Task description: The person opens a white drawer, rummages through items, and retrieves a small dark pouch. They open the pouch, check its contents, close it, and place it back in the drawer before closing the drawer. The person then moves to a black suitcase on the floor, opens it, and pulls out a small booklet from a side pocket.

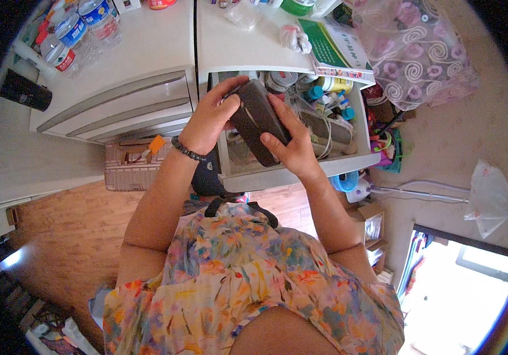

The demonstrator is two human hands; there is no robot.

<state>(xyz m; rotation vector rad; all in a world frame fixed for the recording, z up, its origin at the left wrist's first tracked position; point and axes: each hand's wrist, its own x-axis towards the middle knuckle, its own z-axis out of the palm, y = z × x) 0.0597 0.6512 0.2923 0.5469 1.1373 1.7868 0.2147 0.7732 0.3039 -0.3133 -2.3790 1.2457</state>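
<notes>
A dark, oblong case with rounded ends (253, 115), shaped like a glasses case, is held over the open drawer (301, 170). A seam or zip runs along its side. My left hand (208, 115) grips its upper left end, thumb on the near side. My right hand (295, 144) wraps round its right side, thumb lying across the lower part. The case looks closed. Beneath it, the drawer holds a jar (282, 81), a yellow-labelled container (336, 84), several small bottles with teal caps, a long grey object (332, 131) and a looped white cord (327, 148). My hands hide part of the drawer.
A white cabinet top (141, 35) carries plastic bottles (67, 29), a green booklet (334, 44) and crumpled plastic bags. A black cylinder (25, 90) stands at the far left. A ribbed suitcase (125, 171) sits below left. A flower-patterned cover (411, 53) hangs at the right.
</notes>
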